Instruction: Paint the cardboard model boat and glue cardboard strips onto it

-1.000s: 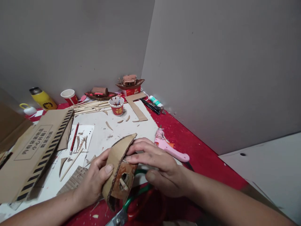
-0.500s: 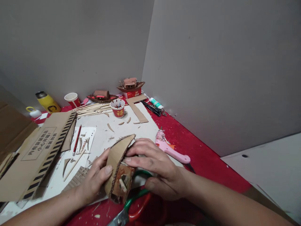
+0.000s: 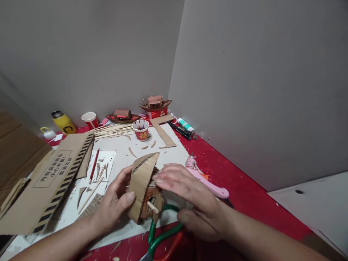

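A small cardboard boat (image 3: 141,181) with a pointed tip and a reddish-brown cabin (image 3: 152,199) is tilted on its side near the table's front edge. A short pale stick (image 3: 153,207) pokes out of the cabin's opening. My left hand (image 3: 116,199) grips the hull from the left, thumb on its outer face and fingers behind it. On the right, my right hand (image 3: 190,199) has its fingertips against the upper part of the boat, with the thumb apart from the fingers. Below the boat lie green-handled scissors (image 3: 164,237), partly hidden under it.
A pink glue gun (image 3: 209,183) lies right of my right hand. Flat printed cardboard (image 3: 54,174) covers the left side. Behind are a paint cup (image 3: 141,131), thin sticks (image 3: 116,130), two finished boats (image 3: 156,103), a yellow bottle (image 3: 63,123) and black pens (image 3: 179,130).
The boat has turned in my left hand, so its hull side faces me more. My right hand's fingers are straighter and its thumb is farther from the boat. The whole view has shifted slightly.
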Available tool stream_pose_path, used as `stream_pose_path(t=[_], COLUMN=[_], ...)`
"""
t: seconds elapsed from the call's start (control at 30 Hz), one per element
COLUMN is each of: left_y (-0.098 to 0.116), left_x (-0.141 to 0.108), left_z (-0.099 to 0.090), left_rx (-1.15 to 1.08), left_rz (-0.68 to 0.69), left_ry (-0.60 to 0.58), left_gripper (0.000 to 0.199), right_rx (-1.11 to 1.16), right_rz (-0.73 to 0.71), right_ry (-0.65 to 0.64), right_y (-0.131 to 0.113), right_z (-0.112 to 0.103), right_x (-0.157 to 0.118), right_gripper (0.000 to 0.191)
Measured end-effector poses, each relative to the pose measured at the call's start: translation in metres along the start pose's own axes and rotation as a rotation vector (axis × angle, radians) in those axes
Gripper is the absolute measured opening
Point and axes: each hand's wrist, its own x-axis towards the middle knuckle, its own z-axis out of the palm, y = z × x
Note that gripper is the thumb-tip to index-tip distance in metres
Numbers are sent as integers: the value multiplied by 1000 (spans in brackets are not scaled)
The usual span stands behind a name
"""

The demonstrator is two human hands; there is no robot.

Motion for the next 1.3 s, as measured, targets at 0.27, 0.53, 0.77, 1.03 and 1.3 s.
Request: stream_pose_path(t=[0.27, 0.53, 0.77, 1.03, 1.3], left_y=[-10, -1, -9, 0, -3], left_x=[0, 0, -5, 1, 3], left_z=[-2, 5, 1, 3, -1], left_rx=[73, 81, 157, 102, -237], left_rz=[-67, -59, -81, -80, -183], left_ry=[-98, -63, 9, -68, -164], left_gripper=[79, 72, 72, 71, 64], right_rx=[-15, -32, -197, -171, -110], right_rz=[59, 103, -44, -28, -104], right_ry=[-66, -170, -174, -132, 20], right_y=[2, -2, -4, -6, -2], right_z=[8, 4, 10, 13, 7], right_x=[-4, -5, -4, -3, -3], right_gripper=[50, 56, 62, 68, 59])
